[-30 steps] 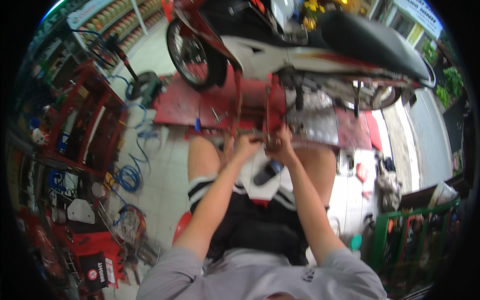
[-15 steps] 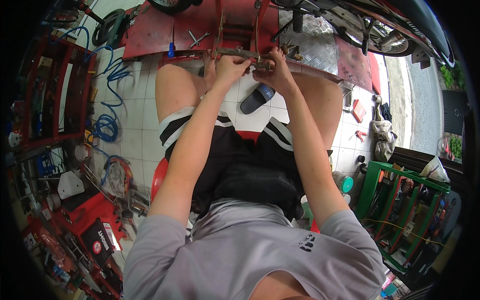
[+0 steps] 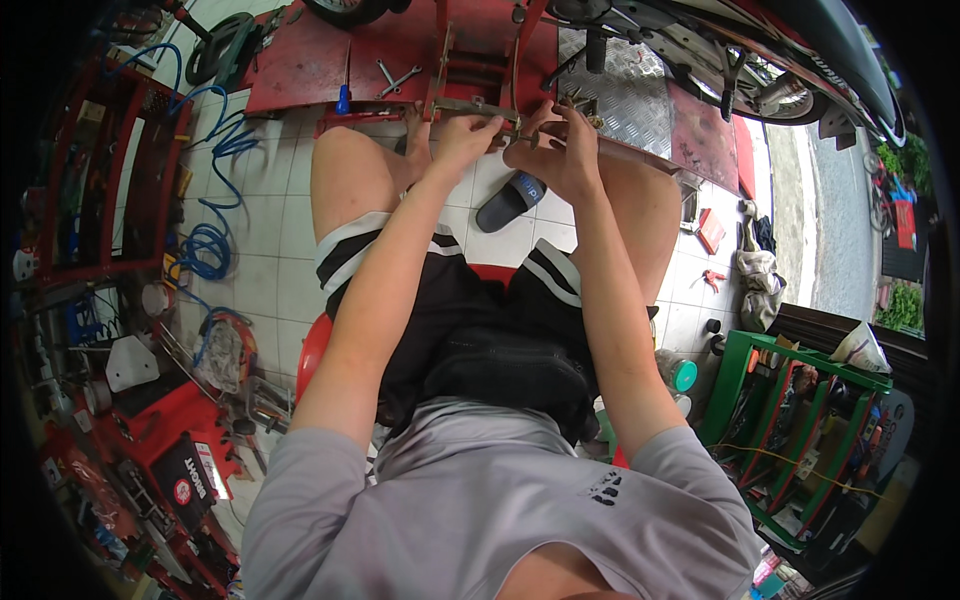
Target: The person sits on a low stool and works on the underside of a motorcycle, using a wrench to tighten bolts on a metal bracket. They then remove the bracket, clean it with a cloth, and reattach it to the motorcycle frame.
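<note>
A red metal frame (image 3: 478, 62) stands ahead of me, with a worn, dull metal bar (image 3: 470, 107) across its near end. My left hand (image 3: 466, 140) is closed at this bar, its thumb and fingertips together near the right part. What lies under those fingertips is partly hidden. Just right of the bar's end is my right hand (image 3: 575, 155), its fingers raised and apart, with nothing visible in them. My bare feet are on either side of the frame, the right one partly behind my right hand.
Two wrenches (image 3: 398, 78) and a blue-handled screwdriver (image 3: 343, 98) lie on the red platform (image 3: 300, 70). A motorcycle (image 3: 740, 60) stands far right. A dark slipper (image 3: 510, 203) is between my legs. Coiled blue hose (image 3: 210, 255) lies left; a green rack (image 3: 800, 430) stands right.
My right hand has drawn slightly right, away from the bar's end, and its fingers have lifted and spread. The left hand stays at the bar. The view has shifted a little.
</note>
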Action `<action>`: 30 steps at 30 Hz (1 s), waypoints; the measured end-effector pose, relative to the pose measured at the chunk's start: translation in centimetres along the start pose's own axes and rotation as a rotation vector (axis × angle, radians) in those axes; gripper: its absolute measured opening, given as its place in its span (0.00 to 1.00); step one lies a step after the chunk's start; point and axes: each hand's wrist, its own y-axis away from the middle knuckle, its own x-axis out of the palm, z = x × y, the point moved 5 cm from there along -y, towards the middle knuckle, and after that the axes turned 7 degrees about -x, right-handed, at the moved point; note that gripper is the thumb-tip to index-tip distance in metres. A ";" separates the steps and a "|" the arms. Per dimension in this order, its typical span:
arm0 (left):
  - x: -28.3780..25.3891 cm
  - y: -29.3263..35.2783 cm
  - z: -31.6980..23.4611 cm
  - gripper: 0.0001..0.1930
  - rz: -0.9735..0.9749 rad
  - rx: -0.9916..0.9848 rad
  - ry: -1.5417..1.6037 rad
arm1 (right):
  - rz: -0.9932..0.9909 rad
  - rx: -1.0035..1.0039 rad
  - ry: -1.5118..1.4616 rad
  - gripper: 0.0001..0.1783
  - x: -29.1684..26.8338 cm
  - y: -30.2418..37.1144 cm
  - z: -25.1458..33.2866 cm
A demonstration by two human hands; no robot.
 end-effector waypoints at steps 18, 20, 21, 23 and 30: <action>1.0 -1.4 1.7 0.33 0.179 -0.247 0.169 | -0.100 -0.188 0.176 0.12 1.2 2.9 5.3; 1.0 -1.4 1.6 0.34 0.183 -0.250 0.177 | -0.127 -0.132 0.290 0.13 0.5 2.8 4.9; 1.0 -1.4 1.5 0.34 0.180 -0.253 0.177 | -0.136 -0.085 0.343 0.13 0.2 2.8 4.6; 1.1 -1.5 1.5 0.34 0.174 -0.266 0.176 | -0.095 -0.104 0.169 0.14 0.3 2.5 4.2; 1.1 -1.3 1.2 0.35 0.164 -0.257 0.160 | -0.030 -0.234 0.118 0.13 1.0 2.2 4.0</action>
